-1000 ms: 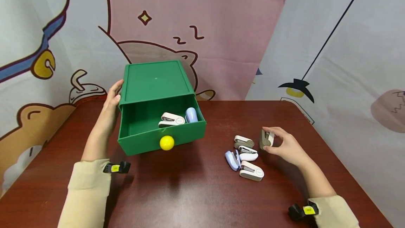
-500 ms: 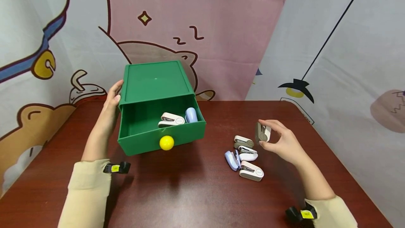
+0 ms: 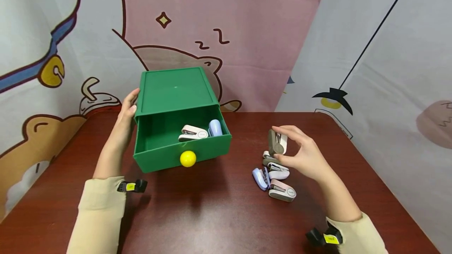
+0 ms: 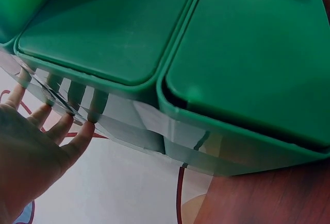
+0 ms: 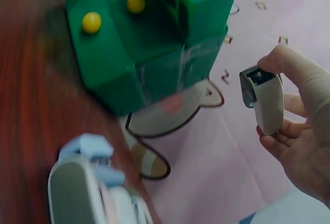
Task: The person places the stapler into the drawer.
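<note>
Dark reddish table (image 3: 212, 226) lies bare and shiny closest to me, with plenty of room before the small cluster of staplers. Nearest there is the pink stapler (image 3: 282, 190); the blue stapler (image 3: 259, 178) and the white stapler (image 3: 279, 174) lie close just past it, and the grey stapler (image 3: 269, 161) sits behind, partly hidden. Lifted clear of the wood, my right hand (image 3: 305, 154) pinches the held stapler (image 3: 279, 142) end to end between thumb and fingertips, well apart from the drawer (image 3: 152, 162). As I judge it, the stowing is not yet half done: the pale stapler (image 3: 193, 133) and the light blue stapler (image 3: 215, 127) rest inside the drawer, one is in my grip, and four are left on the table. Both stowed ones sit toward the front right corner, so the left half offers more room. Its right rim stands between my load and the inside; I reckon I should carry high over that edge, through the open air between. Farther off is the green cabinet (image 3: 176, 93), against whose left side my left hand (image 3: 126, 115) rests, fingers spread, fingertips touching. Beyond the far table edge hangs printed cloth (image 3: 261, 42).
</note>
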The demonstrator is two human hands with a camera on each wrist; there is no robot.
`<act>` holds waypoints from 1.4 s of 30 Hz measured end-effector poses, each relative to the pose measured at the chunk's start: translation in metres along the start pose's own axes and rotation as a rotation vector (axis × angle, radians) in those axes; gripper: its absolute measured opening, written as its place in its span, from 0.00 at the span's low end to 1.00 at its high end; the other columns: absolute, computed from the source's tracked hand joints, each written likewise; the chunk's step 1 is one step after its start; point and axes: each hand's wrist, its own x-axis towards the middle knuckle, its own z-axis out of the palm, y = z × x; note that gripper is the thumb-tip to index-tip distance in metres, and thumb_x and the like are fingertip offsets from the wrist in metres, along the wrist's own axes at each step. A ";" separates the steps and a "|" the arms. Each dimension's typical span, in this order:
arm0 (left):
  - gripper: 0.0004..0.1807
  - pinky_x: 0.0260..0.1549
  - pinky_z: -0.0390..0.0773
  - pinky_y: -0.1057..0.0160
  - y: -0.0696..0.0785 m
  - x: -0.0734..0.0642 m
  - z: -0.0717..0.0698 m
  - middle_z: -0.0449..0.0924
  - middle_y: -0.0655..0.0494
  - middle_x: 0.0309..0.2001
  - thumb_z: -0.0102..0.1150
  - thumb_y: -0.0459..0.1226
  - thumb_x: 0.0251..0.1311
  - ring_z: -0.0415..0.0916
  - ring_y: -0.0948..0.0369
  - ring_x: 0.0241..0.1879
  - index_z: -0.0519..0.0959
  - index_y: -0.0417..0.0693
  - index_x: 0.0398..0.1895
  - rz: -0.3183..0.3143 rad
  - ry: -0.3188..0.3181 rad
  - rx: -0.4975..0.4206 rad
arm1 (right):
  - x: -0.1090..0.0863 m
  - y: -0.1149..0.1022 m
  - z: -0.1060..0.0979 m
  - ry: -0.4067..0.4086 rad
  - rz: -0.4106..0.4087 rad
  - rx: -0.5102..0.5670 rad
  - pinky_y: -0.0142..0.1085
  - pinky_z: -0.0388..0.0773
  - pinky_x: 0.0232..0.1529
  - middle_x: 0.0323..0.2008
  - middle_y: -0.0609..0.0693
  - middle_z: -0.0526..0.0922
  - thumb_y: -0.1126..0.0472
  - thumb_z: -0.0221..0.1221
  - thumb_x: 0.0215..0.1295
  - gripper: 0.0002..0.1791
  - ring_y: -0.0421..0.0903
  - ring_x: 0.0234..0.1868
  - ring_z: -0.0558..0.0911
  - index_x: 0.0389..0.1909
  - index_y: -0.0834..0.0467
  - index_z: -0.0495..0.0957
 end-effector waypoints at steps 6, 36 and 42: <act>0.37 0.62 0.47 0.49 0.000 0.000 0.002 0.42 0.51 0.73 0.44 0.51 0.66 0.46 0.53 0.68 0.48 0.52 0.75 -0.001 0.005 -0.003 | 0.014 -0.038 0.003 -0.012 -0.063 0.048 0.30 0.63 0.56 0.53 0.54 0.76 0.76 0.72 0.40 0.37 0.44 0.54 0.71 0.58 0.65 0.75; 0.37 0.62 0.47 0.50 0.000 -0.001 0.000 0.42 0.51 0.73 0.44 0.51 0.66 0.46 0.53 0.68 0.48 0.52 0.75 -0.001 0.011 0.004 | 0.074 -0.089 0.025 -0.084 -0.230 0.206 0.46 0.66 0.56 0.52 0.46 0.76 0.67 0.70 0.44 0.34 0.44 0.55 0.72 0.59 0.57 0.77; 0.37 0.62 0.47 0.50 0.000 0.000 0.001 0.42 0.51 0.73 0.43 0.50 0.67 0.46 0.53 0.68 0.48 0.52 0.75 0.003 0.007 0.001 | 0.088 -0.104 0.032 -0.095 -0.263 0.226 0.44 0.67 0.54 0.51 0.45 0.76 0.66 0.71 0.45 0.34 0.42 0.54 0.72 0.59 0.56 0.77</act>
